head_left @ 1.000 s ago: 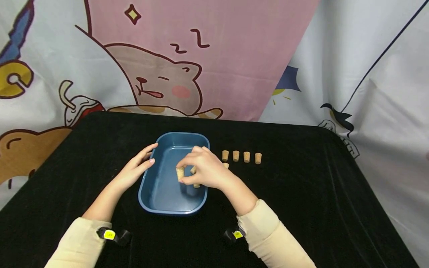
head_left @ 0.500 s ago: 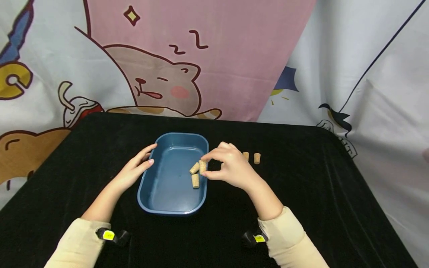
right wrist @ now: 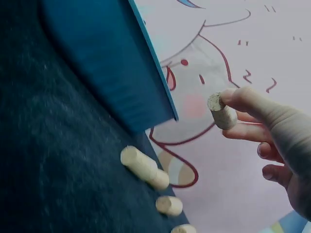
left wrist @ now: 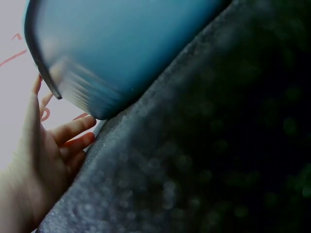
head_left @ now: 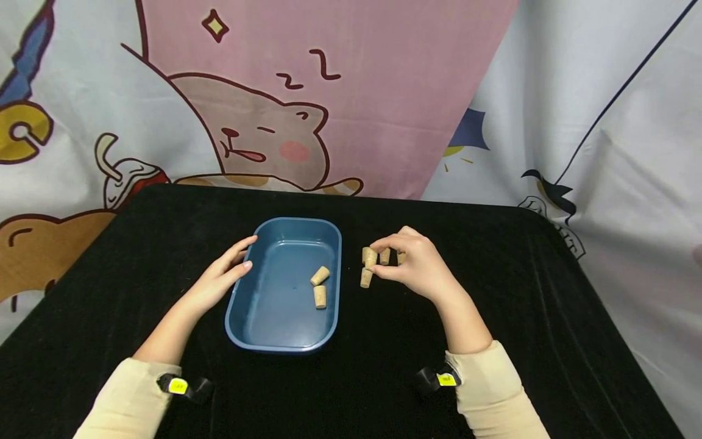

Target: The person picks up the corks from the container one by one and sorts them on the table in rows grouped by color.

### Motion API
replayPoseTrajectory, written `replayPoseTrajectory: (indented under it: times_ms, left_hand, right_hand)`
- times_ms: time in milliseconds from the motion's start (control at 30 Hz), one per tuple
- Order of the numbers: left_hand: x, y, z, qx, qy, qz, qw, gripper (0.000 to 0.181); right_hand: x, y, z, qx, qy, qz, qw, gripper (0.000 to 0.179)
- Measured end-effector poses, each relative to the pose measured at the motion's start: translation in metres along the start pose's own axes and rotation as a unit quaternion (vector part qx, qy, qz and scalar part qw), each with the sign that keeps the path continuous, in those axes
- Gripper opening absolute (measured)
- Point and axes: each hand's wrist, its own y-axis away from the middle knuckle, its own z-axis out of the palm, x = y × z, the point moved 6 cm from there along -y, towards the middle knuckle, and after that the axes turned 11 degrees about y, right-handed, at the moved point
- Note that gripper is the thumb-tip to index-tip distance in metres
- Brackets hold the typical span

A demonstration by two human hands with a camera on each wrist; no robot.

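Note:
My right hand (head_left: 419,262) pinches a small tapered cork stopper (head_left: 370,256) between thumb and fingertips, to the right of the blue tray (head_left: 285,347). The right wrist view has this held cork (right wrist: 222,111) raised off the black cloth, the other fingers loosely bent. Close under it in the head view stands another cork (head_left: 365,278), with a row of corks (head_left: 385,256) behind, partly covered by the hand. Two corks, one of them a tilted cork (head_left: 320,275), are inside the tray. My left hand (head_left: 216,280) rests at the tray's left rim, fingers extended along it.
Black cloth (head_left: 493,305) covers the table. Behind it hangs a printed curtain (head_left: 384,91) with cartoon animals. In the left wrist view the tray's outer wall (left wrist: 121,58) rises beside the fingers.
My right hand has carried the cork from above the tray out over its right rim to the corks on the cloth. The left hand keeps its place on the tray.

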Motion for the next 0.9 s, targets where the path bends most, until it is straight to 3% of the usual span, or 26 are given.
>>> replayPoseTrajectory:
  times_ms: [267,433,900]
  left_hand:
    - [-0.003,0.000,-0.001,0.001,0.001,0.002,1.0000,0.053]
    - [-0.005,0.001,-0.001,0.002,0.004,-0.002,1.0000,0.053]
    - [-0.003,0.000,-0.002,0.001,0.004,0.001,1.0000,0.053]
  right_hand:
    - [0.031,0.009,0.011,-0.057,-0.007,0.082,0.9950,0.028]
    - [0.046,0.013,0.021,-0.093,-0.012,0.113,0.9891,0.030]
    - [0.058,0.018,0.042,-0.138,0.015,0.113,0.9838,0.026]
